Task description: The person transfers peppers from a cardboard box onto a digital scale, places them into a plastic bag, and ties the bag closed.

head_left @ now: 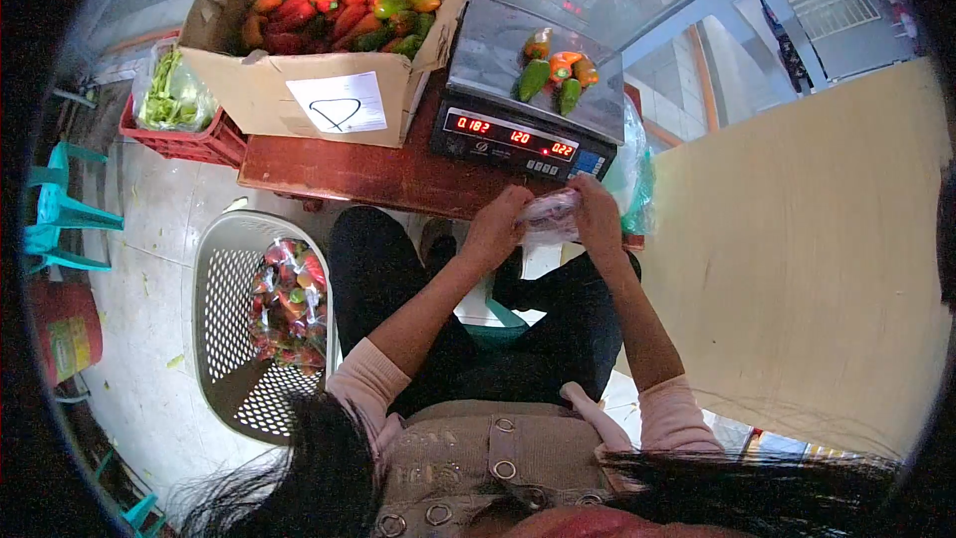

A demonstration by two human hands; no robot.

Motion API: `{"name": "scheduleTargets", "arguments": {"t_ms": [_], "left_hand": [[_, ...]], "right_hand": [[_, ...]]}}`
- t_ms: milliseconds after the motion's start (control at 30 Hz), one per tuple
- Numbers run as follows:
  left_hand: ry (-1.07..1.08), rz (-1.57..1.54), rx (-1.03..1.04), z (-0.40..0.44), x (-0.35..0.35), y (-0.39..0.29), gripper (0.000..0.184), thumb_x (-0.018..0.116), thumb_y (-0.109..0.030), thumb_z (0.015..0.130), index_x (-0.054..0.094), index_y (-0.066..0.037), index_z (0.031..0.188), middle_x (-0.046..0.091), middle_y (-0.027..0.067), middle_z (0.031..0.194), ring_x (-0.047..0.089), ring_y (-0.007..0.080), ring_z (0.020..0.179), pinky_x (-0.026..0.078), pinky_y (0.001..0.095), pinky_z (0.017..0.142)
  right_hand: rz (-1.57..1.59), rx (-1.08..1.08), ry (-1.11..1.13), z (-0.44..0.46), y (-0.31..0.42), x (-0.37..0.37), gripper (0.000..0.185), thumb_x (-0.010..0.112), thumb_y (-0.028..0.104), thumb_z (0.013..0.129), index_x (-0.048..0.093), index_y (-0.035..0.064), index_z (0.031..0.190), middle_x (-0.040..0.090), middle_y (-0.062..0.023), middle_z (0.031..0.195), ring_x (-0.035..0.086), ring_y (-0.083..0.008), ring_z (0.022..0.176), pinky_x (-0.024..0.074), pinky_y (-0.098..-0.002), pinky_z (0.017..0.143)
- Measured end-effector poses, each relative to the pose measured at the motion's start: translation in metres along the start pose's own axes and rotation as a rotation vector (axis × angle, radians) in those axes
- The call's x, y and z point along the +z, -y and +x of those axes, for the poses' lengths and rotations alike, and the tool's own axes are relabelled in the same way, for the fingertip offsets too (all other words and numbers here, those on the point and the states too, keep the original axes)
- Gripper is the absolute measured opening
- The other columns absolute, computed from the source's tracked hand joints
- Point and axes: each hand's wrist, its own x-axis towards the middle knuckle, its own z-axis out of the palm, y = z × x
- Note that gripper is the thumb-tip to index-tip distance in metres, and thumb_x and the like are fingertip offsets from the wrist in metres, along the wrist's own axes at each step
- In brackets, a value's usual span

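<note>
Both hands are closed on a clear plastic bag (551, 221) in front of the scale. My left hand (498, 227) pinches its left side, and my right hand (599, 217) grips the upper right part. The bag looks flat and crumpled; whether anything is inside, I cannot tell. Just beyond my hands stands a digital scale (478, 60) with lit red digits. On its metal plate lie several green, orange and reddish peppers (561, 65), apart from my hands.
A cardboard box (239, 80) of mixed peppers (349, 15) stands on the red-brown bench (329, 164). At lower left, a basket (221, 314) holds bagged peppers (291, 289). A red crate (214, 139) carries bagged green vegetables (171, 95). A wooden board (797, 229) fills the right side.
</note>
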Motion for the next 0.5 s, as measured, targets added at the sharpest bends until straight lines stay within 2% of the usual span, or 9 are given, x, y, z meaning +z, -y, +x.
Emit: {"name": "scheduleTargets", "arguments": {"t_ms": [33,67,133,167,233,300,400,433,500], "left_hand": [[-0.001,-0.04,0.021,0.0,0.004,0.0,0.025,0.061,-0.004,0.075,0.053,-0.005,0.098,0.055,0.0157,0.098,0.055,0.038,0.094,0.045,0.0432,0.079],[-0.004,-0.078,0.043,0.002,0.006,0.001,0.024,0.063,-0.006,0.076,0.054,-0.004,0.098,0.056,0.0162,0.098,0.056,0.0382,0.094,0.046,0.0426,0.08],[0.005,-0.042,-0.059,0.007,0.005,0.009,0.028,0.063,-0.01,0.077,0.054,-0.004,0.102,0.057,0.0177,0.099,0.056,0.0383,0.094,0.046,0.0432,0.08],[0.009,-0.024,-0.115,0.008,0.004,0.014,0.03,0.064,-0.011,0.077,0.054,-0.004,0.105,0.058,0.0184,0.099,0.057,0.0383,0.094,0.046,0.0435,0.08],[-0.058,-0.017,-0.149,0.007,0.001,0.02,0.029,0.063,-0.01,0.077,0.054,-0.002,0.104,0.057,0.0196,0.099,0.055,0.0391,0.095,0.044,0.0444,0.081],[-0.115,0.009,-0.166,0.004,0.002,0.025,0.029,0.063,-0.011,0.077,0.054,-0.001,0.102,0.057,0.0207,0.098,0.055,0.0396,0.096,0.044,0.045,0.081],[-0.131,0.045,-0.164,0.004,0.003,0.032,0.029,0.063,-0.012,0.076,0.054,0.0,0.101,0.056,0.0216,0.098,0.055,0.0397,0.095,0.043,0.0455,0.081],[-0.092,0.027,-0.177,0.006,0.004,0.035,0.028,0.063,-0.011,0.076,0.054,0.0,0.1,0.057,0.0216,0.098,0.055,0.0397,0.095,0.043,0.0456,0.081],[-0.056,0.009,-0.214,0.008,0.003,0.038,0.028,0.063,-0.01,0.075,0.054,0.0,0.1,0.057,0.0214,0.098,0.055,0.0398,0.095,0.043,0.0461,0.081]], "right_hand": [[-0.021,-0.04,0.031,0.005,0.003,0.002,0.017,0.056,0.005,0.078,0.055,0.005,0.094,0.058,-0.0158,0.092,0.059,-0.0377,0.083,0.0486,-0.044,0.073],[0.123,-0.084,0.116,0.012,0.003,-0.002,0.018,0.058,0.004,0.078,0.056,0.0044,0.096,0.059,-0.0129,0.091,0.06,-0.0327,0.083,0.0485,-0.0411,0.073],[0.408,-0.181,0.288,0.035,0.011,-0.019,0.02,0.061,0.004,0.078,0.059,0.0034,0.098,0.062,-0.0072,0.089,0.061,-0.0228,0.083,0.0483,-0.0354,0.073],[0.472,0.006,0.251,0.049,-0.022,-0.003,0.021,0.062,0.006,0.081,0.06,0.0047,0.102,0.06,-0.0034,0.087,0.057,-0.0151,0.081,0.0473,-0.032,0.072],[0.472,0.041,-0.034,0.092,-0.015,-0.025,0.023,0.062,0.006,0.082,0.06,0.0068,0.104,0.057,-0.002,0.085,0.053,-0.0121,0.076,0.0465,-0.0291,0.07],[0.34,-0.027,-0.235,0.126,-0.021,-0.03,0.023,0.056,0.002,0.082,0.059,0.0076,0.105,0.059,-0.008,0.092,0.058,-0.0195,0.076,0.0482,-0.0343,0.07],[-0.178,-0.186,-0.357,0.153,-0.014,-0.023,0.033,0.05,-0.004,0.079,0.057,0.0088,0.109,0.059,-0.0165,0.101,0.061,-0.0326,0.082,0.0482,-0.0419,0.072],[-0.052,-0.232,-0.319,0.156,-0.007,-0.02,0.043,0.044,-0.008,0.075,0.055,0.0093,0.113,0.054,-0.0217,0.11,0.057,-0.0419,0.092,0.0465,-0.0469,0.078],[-0.148,-0.236,-0.314,0.158,-0.003,-0.015,0.044,0.045,-0.008,0.074,0.054,0.0087,0.113,0.052,-0.0207,0.113,0.055,-0.041,0.097,0.0464,-0.0462,0.081]]}}
